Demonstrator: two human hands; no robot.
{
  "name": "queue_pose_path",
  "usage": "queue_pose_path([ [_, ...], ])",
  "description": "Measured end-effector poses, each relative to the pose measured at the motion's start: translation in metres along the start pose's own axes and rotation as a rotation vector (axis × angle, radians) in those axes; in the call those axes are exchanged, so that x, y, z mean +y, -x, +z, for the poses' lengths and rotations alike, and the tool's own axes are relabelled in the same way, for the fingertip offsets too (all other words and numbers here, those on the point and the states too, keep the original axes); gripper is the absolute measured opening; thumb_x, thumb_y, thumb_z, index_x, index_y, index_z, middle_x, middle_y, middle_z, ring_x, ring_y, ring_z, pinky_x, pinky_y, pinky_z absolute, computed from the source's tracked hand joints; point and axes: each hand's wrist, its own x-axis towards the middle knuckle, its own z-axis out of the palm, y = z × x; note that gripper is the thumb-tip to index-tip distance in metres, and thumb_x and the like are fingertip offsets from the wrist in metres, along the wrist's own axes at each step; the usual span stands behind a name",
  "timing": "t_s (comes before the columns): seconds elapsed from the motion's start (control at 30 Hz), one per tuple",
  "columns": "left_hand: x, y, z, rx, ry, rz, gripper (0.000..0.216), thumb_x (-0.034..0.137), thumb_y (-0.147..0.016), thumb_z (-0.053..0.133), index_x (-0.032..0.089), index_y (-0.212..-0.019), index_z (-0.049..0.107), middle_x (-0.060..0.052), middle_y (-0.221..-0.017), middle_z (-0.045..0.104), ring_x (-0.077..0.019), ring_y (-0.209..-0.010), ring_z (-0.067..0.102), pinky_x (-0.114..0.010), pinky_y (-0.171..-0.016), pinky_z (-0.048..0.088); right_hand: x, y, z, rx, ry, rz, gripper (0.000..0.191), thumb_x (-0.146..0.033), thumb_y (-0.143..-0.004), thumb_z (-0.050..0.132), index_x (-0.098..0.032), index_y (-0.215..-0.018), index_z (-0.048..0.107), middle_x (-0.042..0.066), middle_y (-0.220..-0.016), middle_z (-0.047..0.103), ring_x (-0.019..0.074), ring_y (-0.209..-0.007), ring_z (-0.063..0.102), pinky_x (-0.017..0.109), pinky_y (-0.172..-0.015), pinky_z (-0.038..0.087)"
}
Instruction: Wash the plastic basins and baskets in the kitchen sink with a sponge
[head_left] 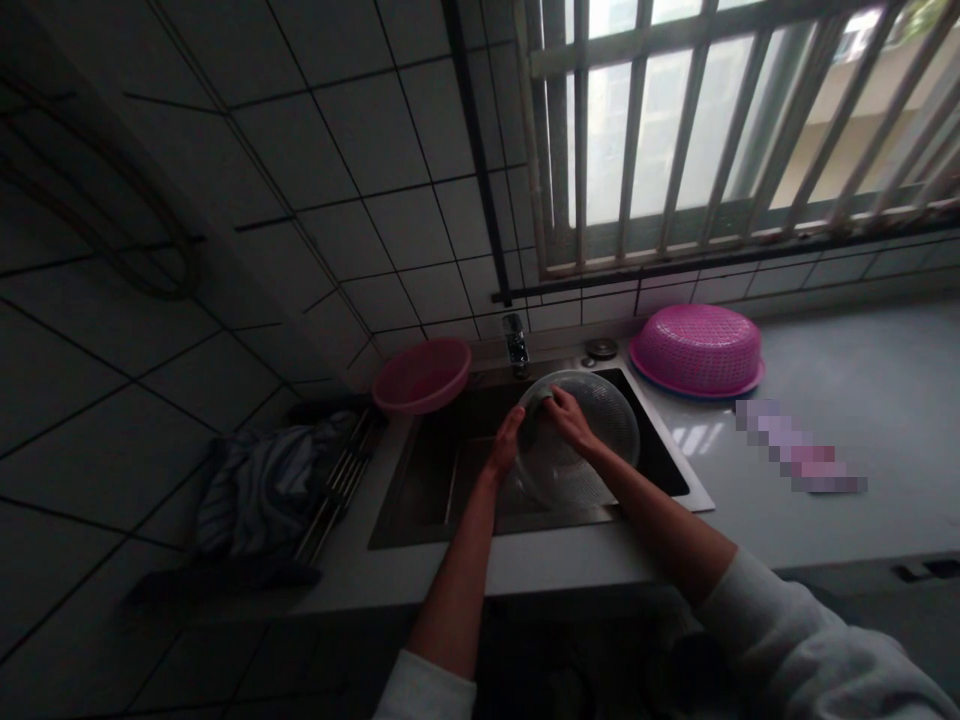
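A pale, see-through perforated colander (613, 418) sits tilted over the sink (427, 480). At its left edge, my left hand (508, 440) grips the rim, with the thumb towards the top. My right hand (568, 420) reaches inside the colander and is closed on a small greenish scouring pad (538, 398), pressed against the inner wall near the rim. The pad is partly hidden by the fingers, and dim light blurs its details. Behind the colander stands the faucet (516, 342).
A pink basin (421, 378) rests at the sink's back left corner. An upturned pink basket (697, 350) lies on the counter (885, 390) to the right, near a blurred-out item (799, 450). Striped cloth (255, 490) and a metal rack (337, 485) are at left.
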Motion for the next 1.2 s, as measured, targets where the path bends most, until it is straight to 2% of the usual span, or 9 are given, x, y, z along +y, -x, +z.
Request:
queue_pose_path([
  [0.1, -0.003, -0.002, 0.001, 0.019, -0.008, -0.005, 0.050, 0.053, -0.086, 0.075, 0.019, -0.123, 0.075, -0.010, -0.144, 0.068, -0.0312, -0.150, 0.046, -0.045, -0.127, 0.029, -0.009, -0.004, -0.004, 0.116, -0.101, 0.027, 0.031, -0.053, -0.087, 0.059, -0.022, -0.093, 0.059, 0.003, -0.092, 0.063, 0.0188, -0.081, 0.057, 0.025, -0.067, 0.052],
  [0.3, -0.001, -0.002, -0.001, 0.021, -0.040, 0.030, 0.044, 0.055, -0.089, 0.069, 0.018, -0.112, 0.077, -0.009, -0.129, 0.075, -0.0300, -0.140, 0.055, -0.042, -0.123, 0.036, -0.001, 0.017, 0.019, -0.311, -0.112, 0.101, 0.038, -0.055, -0.086, 0.066, -0.020, -0.100, 0.067, 0.005, -0.097, 0.068, 0.0188, -0.080, 0.061, 0.027, -0.067, 0.052],
  [0.5, 0.003, 0.004, 0.000, -0.128, 0.043, 0.002, 0.051, 0.055, -0.084, 0.075, 0.022, -0.123, 0.071, -0.009, -0.133, 0.072, -0.0299, -0.134, 0.060, -0.043, -0.117, 0.042, -0.003, -0.002, -0.003, 0.051, -0.191, 0.138, 0.045, -0.062, -0.081, 0.066, -0.021, -0.098, 0.062, 0.003, -0.095, 0.065, 0.0177, -0.081, 0.059, 0.026, -0.069, 0.051],
  [0.57, 0.005, 0.008, 0.000, -0.206, 0.095, -0.070, 0.056, 0.053, -0.081, 0.078, 0.023, -0.126, 0.066, -0.008, -0.124, 0.074, -0.0282, -0.119, 0.068, -0.044, -0.109, 0.049, -0.006, -0.005, -0.009, 0.066, -0.175, 0.128, 0.042, -0.060, -0.081, 0.065, -0.021, -0.095, 0.062, 0.002, -0.091, 0.064, 0.0164, -0.079, 0.057, 0.024, -0.066, 0.049],
  [0.67, 0.008, 0.011, -0.003, -0.144, 0.165, -0.094, 0.064, 0.054, -0.079, 0.081, 0.026, -0.132, 0.059, -0.004, -0.114, 0.074, -0.0232, -0.104, 0.072, -0.041, -0.099, 0.055, -0.006, 0.004, -0.002, -0.211, -0.105, 0.123, 0.036, -0.054, -0.082, 0.069, -0.020, -0.093, 0.065, 0.001, -0.087, 0.064, 0.0148, -0.074, 0.055, 0.023, -0.063, 0.045],
  [0.8, 0.007, 0.009, -0.007, 0.009, 0.122, -0.136, 0.068, 0.060, -0.077, 0.082, 0.025, -0.132, 0.064, -0.006, -0.115, 0.076, -0.0258, -0.113, 0.071, -0.039, -0.101, 0.055, -0.003, 0.023, 0.019, -0.555, -0.062, 0.139, 0.038, -0.049, -0.079, 0.074, -0.017, -0.099, 0.070, 0.003, -0.089, 0.068, 0.0154, -0.073, 0.056, 0.024, -0.064, 0.046],
  [0.9, 0.004, 0.007, -0.005, -0.019, 0.120, -0.176, 0.062, 0.063, -0.078, 0.081, 0.020, -0.122, 0.073, -0.010, -0.121, 0.076, -0.0302, -0.126, 0.067, -0.043, -0.109, 0.052, -0.001, 0.022, 0.022, -0.448, -0.034, 0.104, 0.035, -0.047, -0.079, 0.072, -0.016, -0.096, 0.070, 0.004, -0.090, 0.069, 0.0170, -0.076, 0.058, 0.025, -0.066, 0.047],
  [1.1, 0.002, 0.008, 0.003, -0.203, 0.185, -0.168, 0.063, 0.061, -0.084, 0.077, 0.026, -0.135, 0.070, -0.010, -0.139, 0.070, -0.0335, -0.131, 0.064, -0.050, -0.114, 0.050, -0.005, -0.004, -0.007, 0.152, -0.066, 0.086, 0.035, -0.053, -0.083, 0.061, -0.020, -0.093, 0.064, 0.003, -0.088, 0.066, 0.0182, -0.078, 0.058, 0.026, -0.066, 0.050],
  [1.2, 0.003, 0.008, 0.002, -0.192, 0.188, -0.174, 0.065, 0.064, -0.083, 0.077, 0.024, -0.133, 0.071, -0.012, -0.134, 0.073, -0.0337, -0.128, 0.066, -0.050, -0.112, 0.051, -0.002, 0.001, -0.002, 0.005, -0.088, 0.115, 0.033, -0.050, -0.083, 0.063, -0.020, -0.097, 0.065, 0.003, -0.090, 0.068, 0.0176, -0.077, 0.060, 0.026, -0.066, 0.050],
])
